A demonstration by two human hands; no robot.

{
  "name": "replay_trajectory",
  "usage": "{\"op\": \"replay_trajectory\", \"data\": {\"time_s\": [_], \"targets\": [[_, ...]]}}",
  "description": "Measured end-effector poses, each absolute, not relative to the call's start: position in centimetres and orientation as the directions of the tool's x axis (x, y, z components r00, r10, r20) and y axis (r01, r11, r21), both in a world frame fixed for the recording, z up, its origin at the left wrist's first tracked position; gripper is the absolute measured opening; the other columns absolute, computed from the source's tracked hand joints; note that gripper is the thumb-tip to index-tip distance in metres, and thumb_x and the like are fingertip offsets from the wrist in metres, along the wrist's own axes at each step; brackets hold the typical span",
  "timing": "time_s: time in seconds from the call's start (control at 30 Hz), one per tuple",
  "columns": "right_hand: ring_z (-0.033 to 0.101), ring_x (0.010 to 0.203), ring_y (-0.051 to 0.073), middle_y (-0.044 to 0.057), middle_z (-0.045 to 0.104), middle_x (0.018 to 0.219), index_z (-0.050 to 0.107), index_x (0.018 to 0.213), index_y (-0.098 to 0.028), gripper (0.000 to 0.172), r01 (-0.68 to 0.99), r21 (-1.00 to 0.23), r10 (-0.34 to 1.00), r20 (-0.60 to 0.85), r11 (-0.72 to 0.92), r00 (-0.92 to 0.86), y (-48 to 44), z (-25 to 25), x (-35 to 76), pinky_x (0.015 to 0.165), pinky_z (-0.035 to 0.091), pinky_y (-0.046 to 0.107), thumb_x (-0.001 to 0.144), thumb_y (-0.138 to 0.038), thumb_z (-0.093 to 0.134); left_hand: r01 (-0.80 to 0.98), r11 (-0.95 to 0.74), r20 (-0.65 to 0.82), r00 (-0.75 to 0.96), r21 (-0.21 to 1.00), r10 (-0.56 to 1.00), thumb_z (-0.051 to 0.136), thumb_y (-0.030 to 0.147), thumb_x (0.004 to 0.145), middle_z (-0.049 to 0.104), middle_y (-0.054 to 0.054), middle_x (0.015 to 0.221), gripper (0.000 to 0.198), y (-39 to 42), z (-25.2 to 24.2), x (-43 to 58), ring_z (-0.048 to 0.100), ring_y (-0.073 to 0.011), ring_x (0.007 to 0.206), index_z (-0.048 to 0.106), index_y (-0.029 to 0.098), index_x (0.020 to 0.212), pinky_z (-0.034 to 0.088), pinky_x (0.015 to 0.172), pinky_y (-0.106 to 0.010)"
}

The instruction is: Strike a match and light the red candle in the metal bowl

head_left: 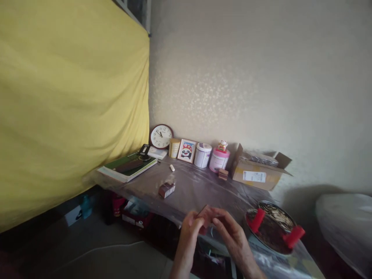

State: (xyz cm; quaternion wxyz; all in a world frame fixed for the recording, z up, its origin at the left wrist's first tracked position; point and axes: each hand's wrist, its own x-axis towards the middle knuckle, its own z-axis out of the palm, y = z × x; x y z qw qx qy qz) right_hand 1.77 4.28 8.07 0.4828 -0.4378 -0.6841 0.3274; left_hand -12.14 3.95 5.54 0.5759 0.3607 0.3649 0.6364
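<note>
Both hands meet over the table's near edge around a small reddish-brown flat piece (206, 214), whose exact kind I cannot make out. My left hand (190, 228) is closed, pinching the piece from the left. From the right, the fingertips of my right hand (232, 232) close on its other side. Beyond them on the table lies a small dark-red and white block or box (166, 190). A similar small brown block (223, 174) rests by the pink tin. Near the middle back lies a small white stub (172, 167).
Plastic film covers the table (194, 186). Along the wall stand a clock (161, 136), a panda picture (186, 150), a white tin (202, 155), a pink tin (219, 159) and an open carton (255, 174). A round tray with red handles (273, 221) sits right; books (128, 166) lie left.
</note>
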Motion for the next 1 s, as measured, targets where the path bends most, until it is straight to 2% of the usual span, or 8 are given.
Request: {"op": "replay_trajectory", "data": {"time_s": [0.17,0.27,0.4,0.6,0.77,0.9,1.0], "targets": [[0.067,0.086,0.021,0.004,0.072,0.089,0.070,0.090,-0.025,0.031,0.097,-0.959,0.959,0.274,0.267,0.068,1.0,6.4,6.9,0.078,0.053,0.027,0.070,-0.047,0.076,-0.530,0.116,0.043,0.279,0.840,0.959,0.063,0.030,0.066,0.057,0.002,0.061,0.016,2.2,5.3,-8.0,0.051,-0.0115,0.050,0.050,0.020,0.064,0.040,0.053,-0.027],[0.066,0.078,0.018,0.002,0.072,0.083,0.070,0.086,-0.023,0.030,0.001,-0.981,0.979,0.192,0.193,0.072,-0.3,6.3,8.4,0.073,0.052,0.024,0.067,-0.044,0.079,-0.510,0.205,0.037,0.424,0.836,0.905,0.067,0.027,0.065,0.061,0.000,0.066,0.016,1.4,4.6,-6.8,0.058,-0.0132,0.054,0.055,0.018,0.070,0.044,0.057,-0.028],[0.060,0.064,0.013,-0.001,0.067,0.074,0.068,0.087,-0.022,0.030,-0.139,-0.983,0.993,0.121,0.121,0.006,-1.4,6.1,9.7,0.062,0.049,0.022,0.069,-0.043,0.079,-0.482,0.245,0.041,0.508,0.841,0.860,0.068,0.025,0.070,0.063,-0.001,0.075,0.016,0.7,3.7,-5.9,0.062,-0.0134,0.064,0.058,0.017,0.080,0.048,0.066,-0.030],[0.059,0.064,0.012,-0.002,0.066,0.072,0.067,0.085,-0.022,0.029,-0.254,-0.962,0.995,0.101,0.100,0.010,-2.7,4.5,12.2,0.064,0.049,0.022,0.069,-0.042,0.080,-0.382,0.264,0.000,0.568,0.886,0.823,0.070,0.025,0.074,0.068,-0.003,0.082,0.017,-0.1,3.2,-4.2,0.065,-0.0145,0.070,0.059,0.017,0.085,0.049,0.069,-0.030],[0.061,0.060,0.014,-0.001,0.067,0.071,0.066,0.080,-0.021,0.031,-0.324,-0.946,1.000,0.031,0.028,-0.003,-3.5,3.4,14.4,0.060,0.051,0.025,0.065,-0.043,0.082,-0.306,0.252,-0.042,0.556,0.918,0.830,0.070,0.028,0.076,0.070,-0.003,0.076,0.019,-0.3,2.7,-2.6,0.066,-0.0157,0.064,0.057,0.018,0.084,0.048,0.066,-0.031],[0.063,0.072,0.014,0.001,0.069,0.078,0.068,0.071,-0.020,0.025,-0.276,-0.948,0.987,0.140,0.157,0.079,-3.7,3.1,15.3,0.069,0.051,0.022,0.065,-0.038,0.083,-0.336,0.190,0.001,0.493,0.922,0.870,0.070,0.030,0.076,0.066,-0.001,0.071,0.018,-0.1,2.3,-1.6,0.060,-0.0124,0.060,0.059,0.017,0.082,0.044,0.060,-0.027],[0.062,0.076,0.013,0.001,0.070,0.079,0.068,0.069,-0.019,0.022,-0.266,-0.941,0.977,0.197,0.211,0.076,-3.8,2.9,15.2,0.073,0.049,0.020,0.069,-0.037,0.081,-0.369,0.112,0.052,0.408,0.923,0.912,0.070,0.028,0.077,0.064,0.001,0.072,0.016,0.1,1.9,-1.4,0.053,-0.0088,0.060,0.064,0.017,0.085,0.040,0.059,-0.024]]}}
